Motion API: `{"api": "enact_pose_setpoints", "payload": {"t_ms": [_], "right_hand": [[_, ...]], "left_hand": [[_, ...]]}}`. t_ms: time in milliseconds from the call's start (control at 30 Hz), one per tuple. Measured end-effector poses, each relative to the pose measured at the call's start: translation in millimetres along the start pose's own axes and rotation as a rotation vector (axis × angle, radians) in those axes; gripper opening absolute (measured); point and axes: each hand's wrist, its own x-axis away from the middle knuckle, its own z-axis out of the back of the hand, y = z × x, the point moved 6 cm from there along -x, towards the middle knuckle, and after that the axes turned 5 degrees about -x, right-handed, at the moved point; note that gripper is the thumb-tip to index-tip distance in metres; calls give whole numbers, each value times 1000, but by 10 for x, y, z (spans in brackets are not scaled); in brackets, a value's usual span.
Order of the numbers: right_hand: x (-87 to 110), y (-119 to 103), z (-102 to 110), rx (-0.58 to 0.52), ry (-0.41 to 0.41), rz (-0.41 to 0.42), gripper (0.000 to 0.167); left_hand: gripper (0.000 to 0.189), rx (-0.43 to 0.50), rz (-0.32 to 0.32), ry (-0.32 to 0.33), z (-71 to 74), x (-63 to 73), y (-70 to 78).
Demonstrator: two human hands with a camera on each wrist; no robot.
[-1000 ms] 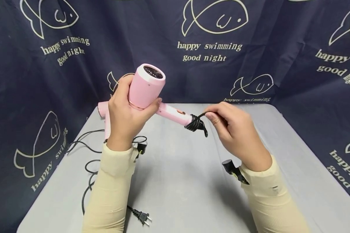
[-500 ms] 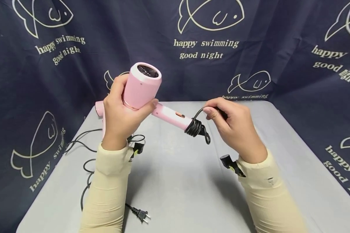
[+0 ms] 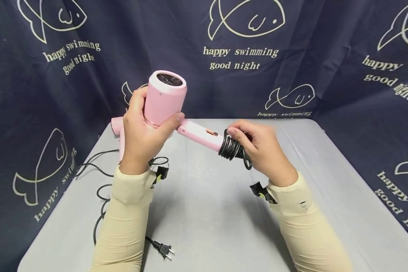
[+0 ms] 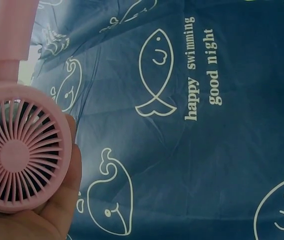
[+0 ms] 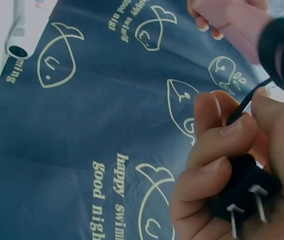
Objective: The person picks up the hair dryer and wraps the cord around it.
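Pink plastic hair dryer [image 3: 164, 104] with a white-rimmed round barrel is held between the hands above the pale grey table [image 3: 204, 211]: the left hand [image 3: 138, 138] grips the barrel, and the handle slants down from there toward the right hand [image 3: 264, 152], the nearer to the thin black cord [image 3: 229, 148] coiled round its tip. That hand pinches the cord and clasps a black two-pronged plug [image 5: 246, 189]; what looks like a second pink dryer [image 3: 116, 126] is just beyond the left hand.

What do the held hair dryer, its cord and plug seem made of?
Hair dryer: probably hard plastic, satiny, with soft highlights. Cord: likely rubbery plastic, slightly glossy, bending in tight coils. Plug: perhaps plastic or rubber, dull black; prongs apparently metal, silvery.
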Motion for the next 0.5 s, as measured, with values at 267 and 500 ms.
{"api": "enact_pose_setpoints", "payload": {"t_ms": [267, 500], "right_hand": [[48, -100, -210, 84, -81, 114, 25], [73, -92, -289, -14, -152, -32, 23]], "left_hand": [[59, 39, 25, 107, 57, -12, -125], [59, 62, 40, 160, 64, -26, -221]]}}
